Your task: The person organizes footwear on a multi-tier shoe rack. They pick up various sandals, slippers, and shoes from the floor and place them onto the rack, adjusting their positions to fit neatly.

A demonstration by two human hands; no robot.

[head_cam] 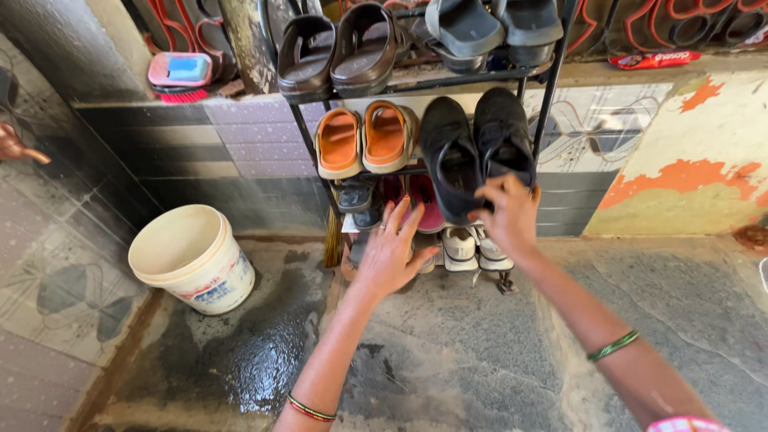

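The shoe rack [552, 76] stands against the wall, packed on every shelf, a white bucket [194, 258] off to its left. On the middle shelf, the black shoes [478, 152] sit beside orange sandals [364, 140]. The right hand [510, 214] grips the black pair at the heels; the left hand [390, 250] hovers open, fingers spread, holding nothing. One-handed, that pair could slip and knock the sneakers [472, 248] below.
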